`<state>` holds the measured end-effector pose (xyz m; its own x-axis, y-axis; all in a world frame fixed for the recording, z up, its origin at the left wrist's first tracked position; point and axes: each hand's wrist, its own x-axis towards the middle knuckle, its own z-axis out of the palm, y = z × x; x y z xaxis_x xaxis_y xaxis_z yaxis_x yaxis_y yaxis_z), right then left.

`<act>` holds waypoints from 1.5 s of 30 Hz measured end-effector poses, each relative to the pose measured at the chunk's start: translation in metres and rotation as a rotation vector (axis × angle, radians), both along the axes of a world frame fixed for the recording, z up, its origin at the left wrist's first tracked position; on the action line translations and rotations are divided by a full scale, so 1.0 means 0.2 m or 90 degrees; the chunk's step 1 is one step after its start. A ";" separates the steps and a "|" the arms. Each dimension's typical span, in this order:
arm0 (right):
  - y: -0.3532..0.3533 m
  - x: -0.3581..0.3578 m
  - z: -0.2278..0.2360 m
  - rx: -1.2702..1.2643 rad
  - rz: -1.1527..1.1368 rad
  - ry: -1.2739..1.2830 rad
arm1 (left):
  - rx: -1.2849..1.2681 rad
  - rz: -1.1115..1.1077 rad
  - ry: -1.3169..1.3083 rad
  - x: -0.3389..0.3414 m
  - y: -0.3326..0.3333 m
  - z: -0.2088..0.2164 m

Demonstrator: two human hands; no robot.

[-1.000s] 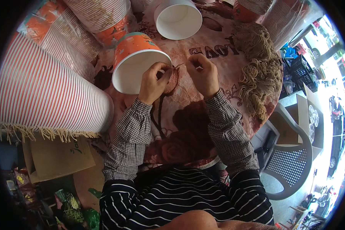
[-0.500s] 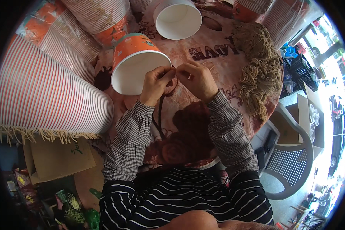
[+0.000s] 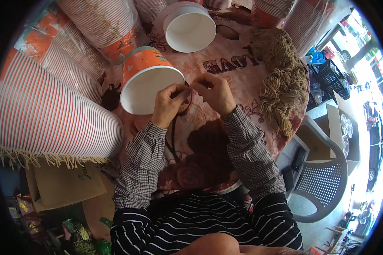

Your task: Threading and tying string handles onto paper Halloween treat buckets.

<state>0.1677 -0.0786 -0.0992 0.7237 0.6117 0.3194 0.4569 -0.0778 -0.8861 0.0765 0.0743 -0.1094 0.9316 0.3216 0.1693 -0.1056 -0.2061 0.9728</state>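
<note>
My left hand (image 3: 169,105) and my right hand (image 3: 217,94) meet fingertip to fingertip over the table, each closed in a pinch. Whatever lies between the fingers is too small to make out. Just beyond and left of my left hand, an orange patterned paper tub (image 3: 144,59) lies on its side, its white open mouth facing me. Farther back is a white paper tub (image 3: 190,29), also tipped with its mouth toward me. A tangled pile of tan strings (image 3: 281,80) rests to the right of my right hand.
A long nested stack of paper tubs (image 3: 59,106) lies along the left, with wrapped stacks (image 3: 100,25) behind it. A patterned cloth (image 3: 200,140) covers the table. Below left sits a cardboard box (image 3: 68,182); at right stand a grey plastic chair (image 3: 321,182) and a black crate (image 3: 334,78).
The whole view has shifted slightly, so the tubs and string pile appear a little lower and farther left. Both hands stay pinched together at nearly the same place beside the orange tub.
</note>
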 end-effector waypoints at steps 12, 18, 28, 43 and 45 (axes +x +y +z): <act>0.02 -0.05 0.02 -0.063 -0.047 -0.109 | -0.163 0.008 0.036 -0.01 0.00 0.02; 0.02 -0.06 -0.01 -0.055 -0.031 -0.114 | 0.089 0.088 -0.112 0.01 -0.01 -0.01; 0.02 -0.01 -0.01 0.005 0.003 0.003 | 0.301 0.101 -0.199 0.02 -0.02 -0.01; 0.03 -0.04 0.02 -0.037 -0.024 -0.162 | 0.300 0.092 -0.162 0.00 -0.01 0.02; 0.03 -0.04 0.01 -0.021 -0.024 -0.219 | 0.077 0.018 -0.051 0.00 0.00 0.03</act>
<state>0.1604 -0.0719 -0.0964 0.5989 0.6009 0.5295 0.7252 -0.1263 -0.6768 0.0760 0.0746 -0.1041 0.9042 0.3202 0.2826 -0.1749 -0.3261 0.9290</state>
